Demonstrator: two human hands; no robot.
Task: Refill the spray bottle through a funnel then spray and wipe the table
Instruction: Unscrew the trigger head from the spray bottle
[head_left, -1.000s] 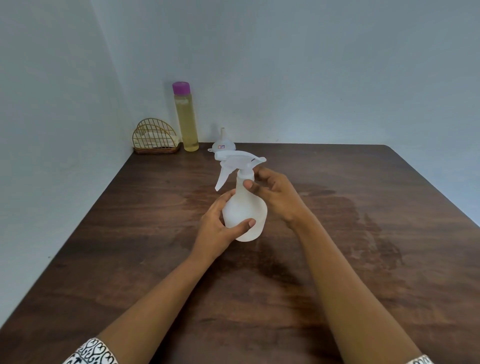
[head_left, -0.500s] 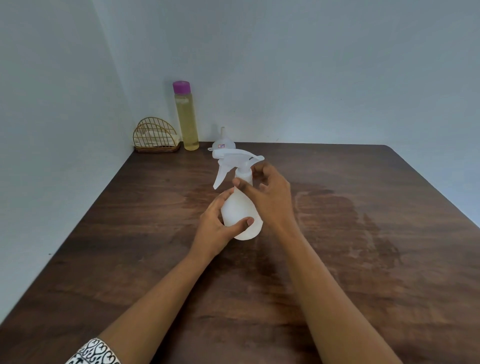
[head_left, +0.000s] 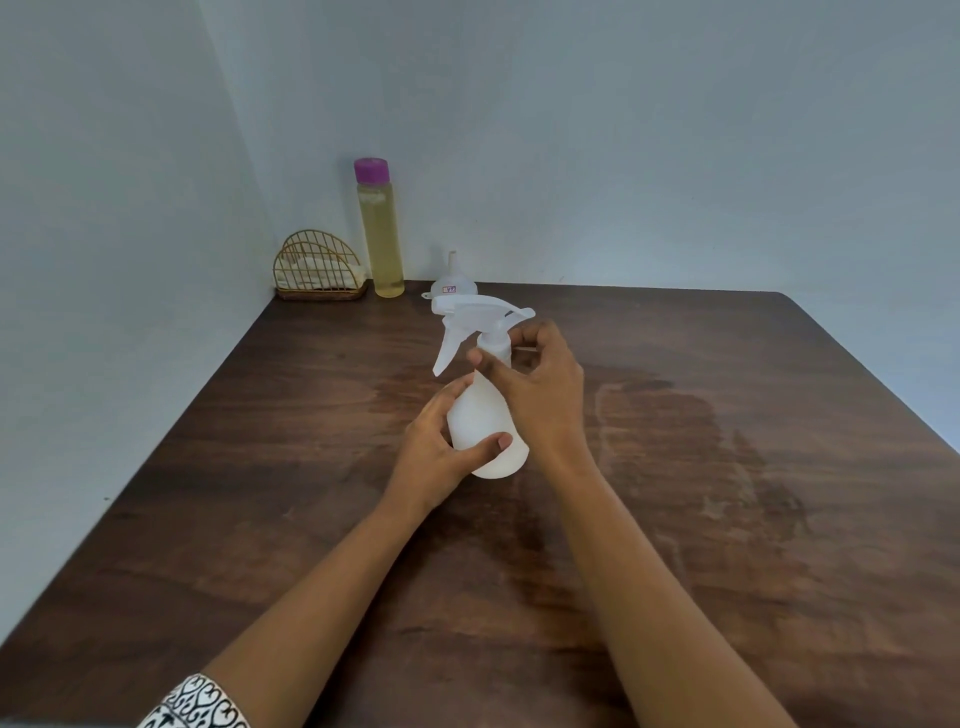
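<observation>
At back-left corner, wire holder (head_left: 317, 273), yellow bottle (head_left: 382, 234) just beside it, funnel (head_left: 453, 283) spout-up near wall, at table (head_left: 260, 467) centre left hand (head_left: 439, 452) wrapped round body of upright spray bottle (head_left: 485, 415), right hand (head_left: 540, 395) pinching its neck collar, damp streaks (head_left: 675, 441) to right.

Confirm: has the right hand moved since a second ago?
Yes. Judged against the fixed funnel, the right hand swung left and now overlaps the spray bottle.

White translucent spray bottle (head_left: 484, 413) upright, white funnel (head_left: 453, 283) spout-up behind it
</observation>
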